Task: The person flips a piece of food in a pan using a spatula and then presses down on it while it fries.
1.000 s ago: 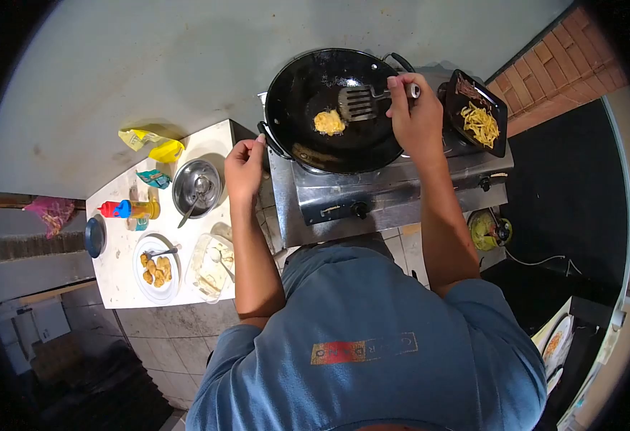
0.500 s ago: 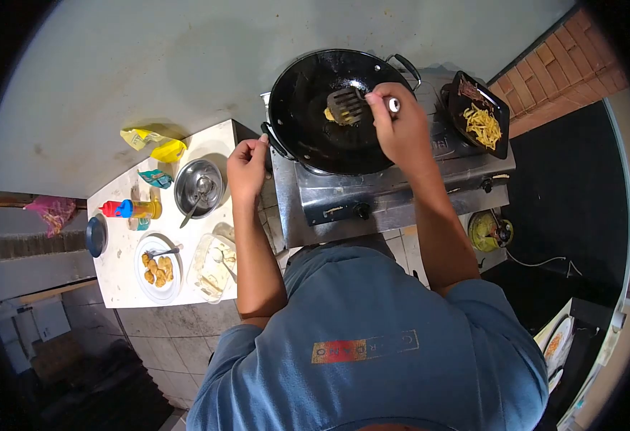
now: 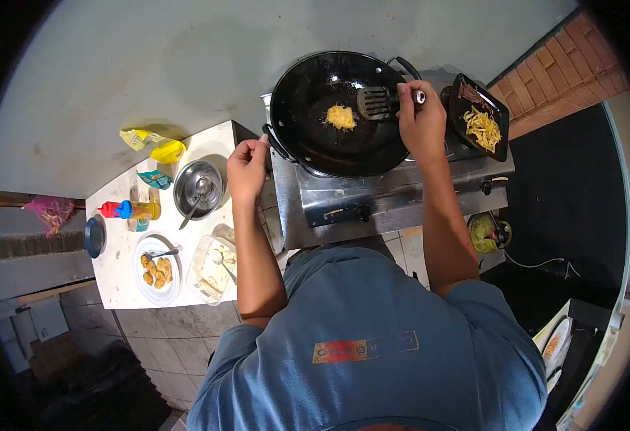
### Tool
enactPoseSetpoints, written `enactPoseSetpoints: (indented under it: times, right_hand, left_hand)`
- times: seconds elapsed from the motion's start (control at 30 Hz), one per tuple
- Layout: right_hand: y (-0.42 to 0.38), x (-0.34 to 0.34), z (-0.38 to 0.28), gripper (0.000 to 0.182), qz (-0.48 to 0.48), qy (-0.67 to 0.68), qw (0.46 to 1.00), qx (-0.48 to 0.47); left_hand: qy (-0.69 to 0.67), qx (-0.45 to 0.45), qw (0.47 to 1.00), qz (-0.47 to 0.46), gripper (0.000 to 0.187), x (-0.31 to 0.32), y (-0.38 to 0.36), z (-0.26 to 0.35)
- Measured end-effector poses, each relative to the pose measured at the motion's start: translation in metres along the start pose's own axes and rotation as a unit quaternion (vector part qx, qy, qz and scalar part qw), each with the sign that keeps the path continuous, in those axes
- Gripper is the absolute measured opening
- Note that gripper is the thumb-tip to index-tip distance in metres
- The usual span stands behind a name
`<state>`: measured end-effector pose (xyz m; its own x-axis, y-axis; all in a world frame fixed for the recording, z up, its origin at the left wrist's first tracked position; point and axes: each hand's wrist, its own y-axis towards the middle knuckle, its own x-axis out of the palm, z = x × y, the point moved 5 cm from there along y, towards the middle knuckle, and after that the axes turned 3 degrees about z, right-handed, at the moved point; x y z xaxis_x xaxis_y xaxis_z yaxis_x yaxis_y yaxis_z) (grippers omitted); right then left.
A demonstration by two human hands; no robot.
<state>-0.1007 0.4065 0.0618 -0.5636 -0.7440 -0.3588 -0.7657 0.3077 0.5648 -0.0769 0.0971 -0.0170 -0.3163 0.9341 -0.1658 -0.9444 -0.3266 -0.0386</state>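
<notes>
Food piece (image 3: 341, 117), golden, lumpy and ragged-edged, lies in the middle of a wide round wok (image 3: 376, 154), with small bubbles around its edge. The wok is black and glossy, with oily highlights on its far wall and rivets inside.

Just right of the food is the slotted metal blade of the spatula (image 3: 376, 103), apart from it by a narrow gap. The fingers of the right hand (image 3: 423, 129) are closed around the spatula's handle over the wok's right side; they do not touch the food. The fingers of the left hand (image 3: 247, 169) are curled and closed on the near-left loop handle (image 3: 278, 144), outside the rim and well apart from the food. A second loop handle (image 3: 408, 67) rises at the far right.

Bare wok floor surrounds the food, with open room on the left and near sides. The far rim lies close to the smooth grey wall (image 3: 186, 65), and the wok sits on a shiny metal stove (image 3: 415, 188).

On the right, a dark angular plate (image 3: 500, 149) holds thin yellow strips (image 3: 482, 129) and brown shreds (image 3: 471, 93). On the left, a white surface (image 3: 122, 251) carries a round steel bowl (image 3: 184, 188), a white plate (image 3: 142, 248) of browned lumps (image 3: 160, 274) and a clear container (image 3: 201, 267).
</notes>
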Motion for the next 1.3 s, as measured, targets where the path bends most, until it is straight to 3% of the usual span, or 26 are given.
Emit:
enactPoseSetpoints:
  times: [0.53, 0.73, 0.8, 0.93, 1.3]
  right_hand:
    - [-0.003, -0.001, 0.0, 0.018, 0.039, -0.023, 0.999, -0.018]
    - [-0.004, 0.001, -0.002, 0.019, 0.028, 0.045, 0.998, 0.035]
    - [-0.003, -0.002, -0.01, 0.018, 0.046, 0.06, 0.997, -0.028]
    - [-0.001, -0.006, 0.0, 0.02, 0.047, 0.022, 0.999, -0.007]
    - [0.006, -0.018, -0.01, 0.021, -0.062, -0.044, 0.997, -0.015]
  left_hand:
    - [-0.011, 0.006, 1.0, 0.006, 0.024, 0.0, 0.004, -0.006]
    - [-0.012, 0.007, 1.0, 0.003, 0.025, -0.001, 0.003, -0.005]
    - [-0.006, 0.003, 1.0, 0.0, 0.025, -0.001, 0.004, -0.005]
    - [-0.005, 0.007, 1.0, 0.002, 0.025, -0.001, 0.004, -0.005]
    - [-0.006, -0.001, 1.0, -0.007, 0.029, 0.0, 0.004, -0.003]
